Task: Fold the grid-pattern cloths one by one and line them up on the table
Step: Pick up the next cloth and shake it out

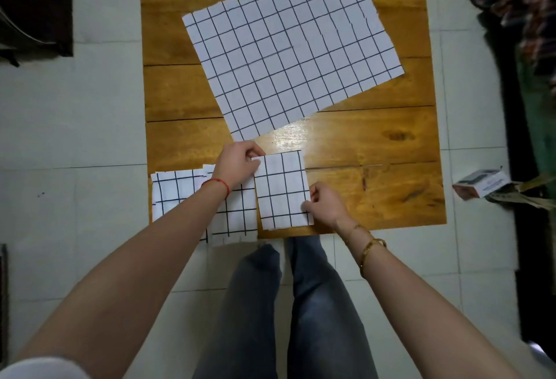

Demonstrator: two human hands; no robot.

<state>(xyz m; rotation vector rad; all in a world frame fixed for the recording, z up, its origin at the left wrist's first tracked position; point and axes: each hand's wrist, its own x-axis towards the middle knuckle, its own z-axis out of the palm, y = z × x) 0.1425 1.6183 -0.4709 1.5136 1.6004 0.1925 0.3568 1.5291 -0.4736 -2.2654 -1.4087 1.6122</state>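
A small folded grid-pattern cloth (282,190) lies at the near edge of the wooden table (376,168). My left hand (237,165) pinches its far left corner. My right hand (326,202) pinches its near right corner. To its left, two more folded grid cloths (174,195) (236,217) lie side by side along the near edge, partly hidden under my left forearm. A large unfolded grid cloth (291,50) lies spread flat and slanted over the far half of the table.
The table stands on a pale tiled floor. A small box (481,186) lies on the floor to the right, beside dark clutter (523,17). A dark object (36,8) sits at the far left. My legs are below the table's near edge.
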